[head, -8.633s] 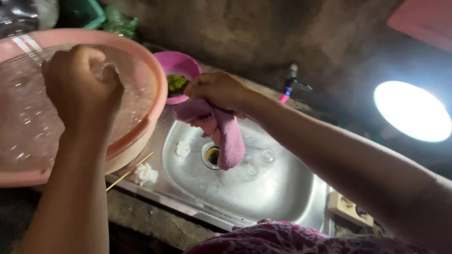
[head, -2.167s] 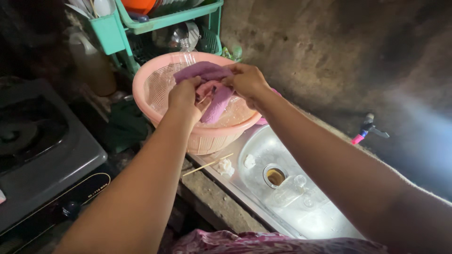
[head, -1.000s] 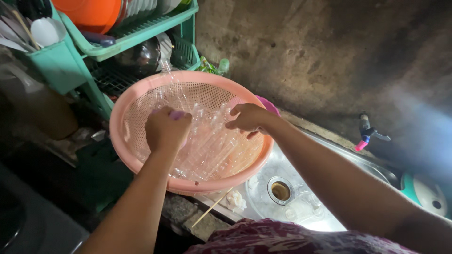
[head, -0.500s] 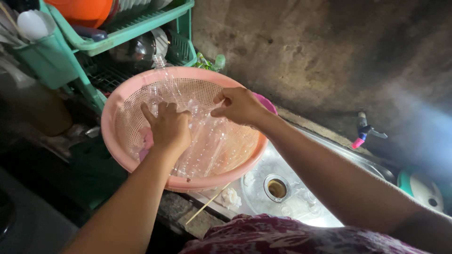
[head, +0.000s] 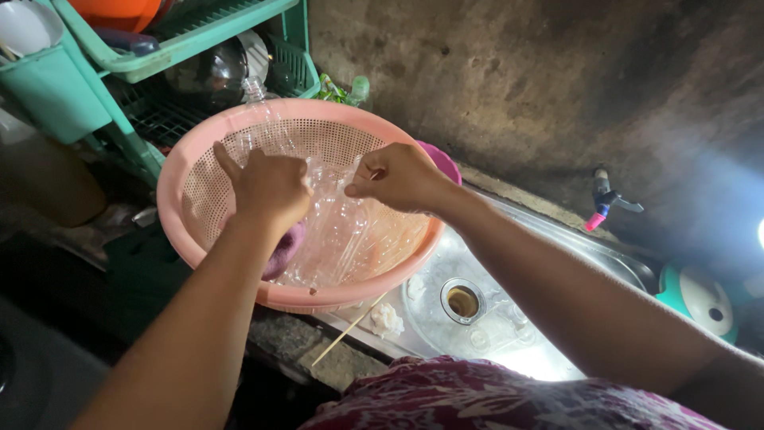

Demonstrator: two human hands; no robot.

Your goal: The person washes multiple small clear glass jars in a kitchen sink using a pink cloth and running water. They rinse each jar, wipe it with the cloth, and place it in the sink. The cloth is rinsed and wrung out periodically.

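A pink perforated basket [head: 185,163] rests at the sink's left edge, tilted toward me. Crumpled clear plastic [head: 344,235] lies inside it. My left hand [head: 267,187] is closed on the plastic at the basket's middle, thumb sticking up. A purple cloth [head: 283,250] lies in the basket under that wrist. My right hand [head: 398,175] pinches the plastic's upper edge, a short gap from my left hand. Behind my right hand, a magenta bowl [head: 442,161] shows over the basket's rim.
A steel sink [head: 509,350] with a round drain [head: 463,301] lies to the right, with a tap [head: 605,199] on the wall. A green dish rack [head: 135,64] stands at the upper left. A thin stick [head: 350,330] and a white lump [head: 387,318] lie on the sink's edge.
My hands have drawn closer together inside the basket. My left hand has closed into a fist on the plastic. The purple cloth now shows under my left wrist.
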